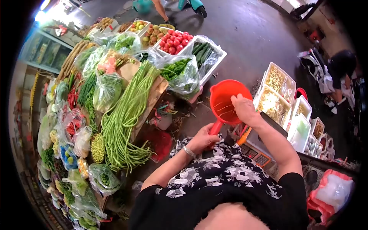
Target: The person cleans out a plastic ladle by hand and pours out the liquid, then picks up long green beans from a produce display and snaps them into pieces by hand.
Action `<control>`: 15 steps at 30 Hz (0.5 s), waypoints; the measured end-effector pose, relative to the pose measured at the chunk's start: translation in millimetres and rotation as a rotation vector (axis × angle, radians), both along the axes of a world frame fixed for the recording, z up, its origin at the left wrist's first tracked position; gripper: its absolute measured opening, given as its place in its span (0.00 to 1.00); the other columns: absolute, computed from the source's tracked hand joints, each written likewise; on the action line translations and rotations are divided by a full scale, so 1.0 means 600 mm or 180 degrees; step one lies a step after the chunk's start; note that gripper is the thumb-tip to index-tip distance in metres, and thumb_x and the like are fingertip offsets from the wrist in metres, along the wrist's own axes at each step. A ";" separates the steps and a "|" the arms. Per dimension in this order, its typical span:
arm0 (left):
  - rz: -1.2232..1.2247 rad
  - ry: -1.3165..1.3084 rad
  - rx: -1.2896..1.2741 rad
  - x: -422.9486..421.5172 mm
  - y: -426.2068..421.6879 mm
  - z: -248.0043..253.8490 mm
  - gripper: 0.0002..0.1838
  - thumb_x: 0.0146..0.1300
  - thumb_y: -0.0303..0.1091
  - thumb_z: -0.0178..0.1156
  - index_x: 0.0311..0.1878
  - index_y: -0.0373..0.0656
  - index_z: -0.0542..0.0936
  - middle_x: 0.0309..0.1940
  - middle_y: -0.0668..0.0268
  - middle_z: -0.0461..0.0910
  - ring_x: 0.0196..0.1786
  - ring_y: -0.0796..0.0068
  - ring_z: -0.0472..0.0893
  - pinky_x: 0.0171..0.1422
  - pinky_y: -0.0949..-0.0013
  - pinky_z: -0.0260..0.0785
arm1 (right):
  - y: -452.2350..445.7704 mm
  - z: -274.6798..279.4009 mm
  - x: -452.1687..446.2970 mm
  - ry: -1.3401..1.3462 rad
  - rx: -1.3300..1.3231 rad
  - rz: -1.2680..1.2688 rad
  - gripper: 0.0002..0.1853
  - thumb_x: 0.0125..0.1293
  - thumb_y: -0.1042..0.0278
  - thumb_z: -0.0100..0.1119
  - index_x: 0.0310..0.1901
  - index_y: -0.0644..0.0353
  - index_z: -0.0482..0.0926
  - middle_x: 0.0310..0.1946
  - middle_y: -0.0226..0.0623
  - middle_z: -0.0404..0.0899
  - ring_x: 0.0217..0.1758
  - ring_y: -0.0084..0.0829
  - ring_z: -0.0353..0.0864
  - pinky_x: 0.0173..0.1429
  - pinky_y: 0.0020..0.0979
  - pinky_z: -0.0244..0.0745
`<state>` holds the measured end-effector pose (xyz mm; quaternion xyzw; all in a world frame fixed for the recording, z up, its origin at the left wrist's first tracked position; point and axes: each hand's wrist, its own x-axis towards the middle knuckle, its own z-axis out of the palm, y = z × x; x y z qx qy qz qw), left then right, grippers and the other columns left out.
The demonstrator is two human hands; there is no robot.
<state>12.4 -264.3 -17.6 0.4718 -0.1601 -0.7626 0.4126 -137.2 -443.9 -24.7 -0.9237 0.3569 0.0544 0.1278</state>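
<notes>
Long green beans (124, 115) lie heaped at left. To their right, a person's left hand (204, 138) grips the handle of a red scoop (222, 94), held out in front of the body with thin strands (223, 108) inside. The right hand (244, 106) dips in, fingers bunched; whether they pinch anything cannot be told. A steady handle and light fingertips likely suit such fine pieces. White trays (278, 94) stand beyond.

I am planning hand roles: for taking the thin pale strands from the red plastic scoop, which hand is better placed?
Probably the right hand: it is at the open mouth of the red plastic scoop, while the left hand grips the scoop's handle.
</notes>
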 end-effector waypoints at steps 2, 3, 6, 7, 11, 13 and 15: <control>0.0044 0.0037 0.0058 0.001 0.002 0.004 0.28 0.57 0.22 0.61 0.62 0.40 0.66 0.26 0.70 0.73 0.20 0.82 0.72 0.21 0.79 0.63 | 0.000 0.008 0.002 -0.0209 -0.0050 -0.0024 0.04 0.58 0.77 0.52 0.36 0.63 0.74 0.37 0.50 0.76 0.40 0.49 0.82 0.42 0.45 0.79; 0.0104 0.0056 0.0087 0.002 0.003 0.007 0.28 0.57 0.22 0.61 0.62 0.40 0.66 0.26 0.70 0.73 0.19 0.82 0.71 0.21 0.79 0.62 | 0.002 0.014 0.005 -0.0200 -0.0141 -0.0010 0.06 0.59 0.77 0.53 0.38 0.62 0.75 0.39 0.47 0.76 0.44 0.46 0.80 0.48 0.44 0.75; 0.0095 0.0000 0.0080 0.005 0.005 0.015 0.28 0.57 0.22 0.60 0.62 0.40 0.66 0.26 0.70 0.73 0.20 0.82 0.72 0.21 0.79 0.62 | 0.002 0.031 0.012 -0.0789 -0.0744 0.0379 0.12 0.58 0.76 0.54 0.45 0.61 0.77 0.41 0.43 0.76 0.49 0.44 0.76 0.55 0.44 0.69; 0.0098 -0.0005 0.0084 0.005 0.006 0.016 0.28 0.57 0.22 0.60 0.62 0.40 0.66 0.26 0.70 0.73 0.20 0.82 0.72 0.21 0.79 0.62 | 0.003 0.028 0.014 -0.0795 -0.0741 0.0381 0.12 0.58 0.76 0.54 0.45 0.61 0.77 0.41 0.43 0.76 0.49 0.44 0.76 0.55 0.44 0.69; 0.0134 -0.0143 0.0045 0.001 0.011 0.008 0.28 0.55 0.22 0.61 0.61 0.41 0.68 0.26 0.71 0.72 0.19 0.82 0.71 0.20 0.78 0.63 | 0.013 0.014 0.024 -0.1026 -0.0065 0.0719 0.21 0.56 0.75 0.58 0.53 0.57 0.77 0.43 0.43 0.74 0.52 0.45 0.73 0.57 0.43 0.66; 0.0159 -0.0188 0.0059 -0.001 0.012 0.007 0.27 0.54 0.23 0.62 0.60 0.42 0.70 0.25 0.73 0.71 0.18 0.82 0.71 0.20 0.77 0.63 | 0.017 -0.004 0.029 -0.0622 0.0276 0.0848 0.24 0.54 0.76 0.60 0.56 0.57 0.75 0.46 0.46 0.73 0.52 0.47 0.73 0.57 0.45 0.67; 0.0193 -0.0133 -0.0006 -0.002 0.016 0.003 0.27 0.53 0.23 0.62 0.58 0.42 0.70 0.24 0.73 0.71 0.17 0.81 0.71 0.20 0.77 0.63 | 0.018 -0.017 0.024 -0.0436 0.0508 0.0863 0.21 0.57 0.78 0.51 0.54 0.58 0.75 0.46 0.48 0.73 0.52 0.50 0.72 0.57 0.46 0.67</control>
